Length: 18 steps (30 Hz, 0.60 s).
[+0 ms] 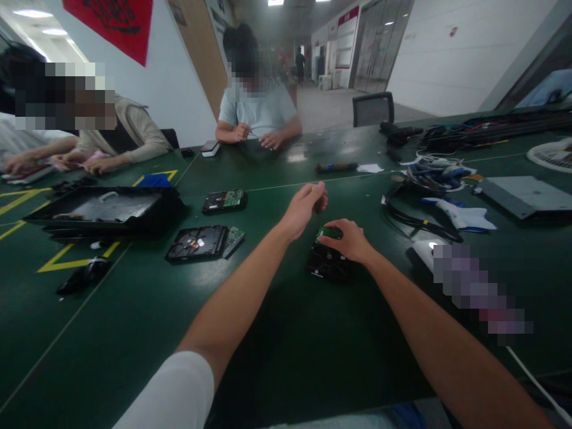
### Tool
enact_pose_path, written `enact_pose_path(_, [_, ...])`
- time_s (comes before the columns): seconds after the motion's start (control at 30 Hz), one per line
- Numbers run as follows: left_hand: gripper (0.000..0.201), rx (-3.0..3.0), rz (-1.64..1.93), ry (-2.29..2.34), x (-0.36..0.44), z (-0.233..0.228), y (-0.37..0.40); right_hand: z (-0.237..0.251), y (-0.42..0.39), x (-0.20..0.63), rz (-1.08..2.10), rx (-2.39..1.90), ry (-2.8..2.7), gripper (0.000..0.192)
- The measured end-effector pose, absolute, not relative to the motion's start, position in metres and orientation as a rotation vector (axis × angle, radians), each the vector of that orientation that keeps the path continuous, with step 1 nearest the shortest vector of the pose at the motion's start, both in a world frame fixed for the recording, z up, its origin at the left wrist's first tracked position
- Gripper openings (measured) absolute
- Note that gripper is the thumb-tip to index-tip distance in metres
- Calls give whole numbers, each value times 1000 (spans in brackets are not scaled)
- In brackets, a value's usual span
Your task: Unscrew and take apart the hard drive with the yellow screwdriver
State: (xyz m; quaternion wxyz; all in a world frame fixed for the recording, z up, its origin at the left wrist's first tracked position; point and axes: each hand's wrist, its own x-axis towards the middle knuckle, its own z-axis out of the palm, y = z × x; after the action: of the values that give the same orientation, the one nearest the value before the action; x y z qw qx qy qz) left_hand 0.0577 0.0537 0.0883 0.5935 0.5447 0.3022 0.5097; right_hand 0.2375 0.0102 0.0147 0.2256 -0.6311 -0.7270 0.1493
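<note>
A black hard drive (328,262) lies on the green table in front of me, with a green circuit board (331,232) at its far end. My right hand (353,239) is closed around that far end, thumb and fingers at the board. Just beyond the drive, my left hand (305,207) is raised with its fingers curled. Something dark shows at those fingers, too small to name. To the left lies another hard drive (196,243) beside a loose circuit board (233,241). Behind these sits a further hard drive (224,201) with a green board.
Black trays (107,208) are stacked at left, near a black object (84,275). At right lie cables (415,217), gloves (465,214), a grey metal box (527,196) and a partly blurred-out phone-like object (422,253). Two people work across the table.
</note>
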Motion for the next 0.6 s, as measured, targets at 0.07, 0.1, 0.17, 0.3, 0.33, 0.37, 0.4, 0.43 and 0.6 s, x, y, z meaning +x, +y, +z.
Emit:
enact_pose_path(0.07, [38, 1325, 1180, 709, 55, 89, 54, 14, 11, 238, 417, -1743, -2002, 48])
enact_pose_path(0.1, [37, 1339, 1178, 708, 54, 90, 55, 13, 11, 238, 419, -1743, -2002, 48])
enact_pose_path(0.17, [33, 1324, 1159, 695, 53, 90, 55, 12, 11, 239, 417, -1743, -2002, 48])
enact_pose_path(0.3, [33, 1207, 1102, 674, 54, 89, 55, 13, 11, 239, 413, -1735, -2015, 47])
enact_pose_path(0.33, [34, 1177, 1095, 674, 55, 88, 56, 14, 10, 239, 411, -1734, -2017, 47])
enact_pose_path(0.37, [36, 1150, 1092, 672, 56, 88, 56, 15, 10, 239, 409, -1735, -2019, 47])
enact_pose_path(0.4, [38, 1127, 1093, 669, 56, 87, 56, 15, 10, 239, 410, -1736, -2020, 47])
enact_pose_path(0.43, [41, 1110, 1099, 667, 57, 87, 57, 16, 9, 239, 410, -1734, -2021, 47])
enact_pose_path(0.6, [56, 1141, 1121, 675, 60, 87, 55, 15, 9, 238, 411, -1723, -2009, 47])
